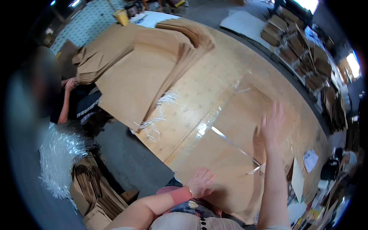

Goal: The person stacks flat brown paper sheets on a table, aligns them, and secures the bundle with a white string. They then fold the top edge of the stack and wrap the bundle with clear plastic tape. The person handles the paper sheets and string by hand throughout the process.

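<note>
A large brown paper bag or sheet (226, 168) lies on the wooden table in front of me. A thin white strap (232, 142) crosses it, and shiny clear tape (202, 128) runs along its left side. My left hand (201, 182) rests on its near left edge, fingers stretched out and holding nothing. Farther off, my right hand (273, 120) is over the right part of the paper, its fingers apart and slightly blurred. Whether the right palm touches the paper I cannot tell.
Stacked brown paper bags (134, 73) lie at the table's far left, with white strings (168, 98) beside them. Another person's hand (69, 83) is at the left. Clear plastic strips (61, 157) hang lower left. A crumpled white piece (310, 160) lies right.
</note>
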